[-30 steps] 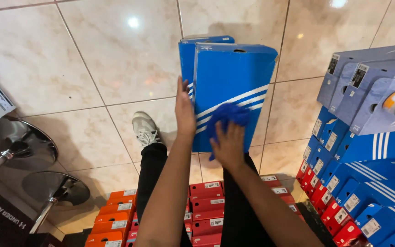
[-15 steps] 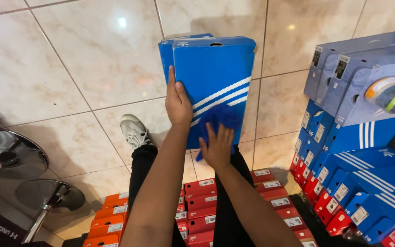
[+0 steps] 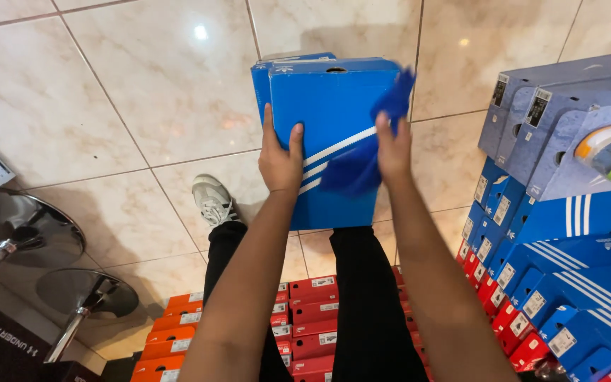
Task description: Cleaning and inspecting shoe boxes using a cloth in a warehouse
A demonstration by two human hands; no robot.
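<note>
**Ana:** Head view, looking straight down. What fills it?

**Ben:** A tiled floor (image 3: 107, 92), pale and glossy. On the right rises a stack of blue shoe boxes (image 3: 567, 240) with red ones at its foot; too many overlap to count. Below, rows of red boxes (image 3: 312, 311) and orange boxes (image 3: 171, 336) lie by the person's legs. Two round chrome stool bases (image 3: 86, 293) stand at the left.

**Ana:** And the box being handled?

**Ben:** One blue shoe box with white stripes (image 3: 327, 134), held up in front of the person, above the legs. A second blue edge shows just behind it; whether that is its lid or another box I cannot tell.

**Ana:** Where are the hands on it?

**Ben:** The left hand (image 3: 281, 159) clasps the box's left edge, fingers behind, thumb across the front. The right hand (image 3: 394, 148) is at the right edge, fingers closed on one blue cloth (image 3: 362, 155) that lies against the box face.

**Ana:** Anything smaller?

**Ben:** One grey sneaker (image 3: 213, 201) on the floor, just left of the box.
</note>
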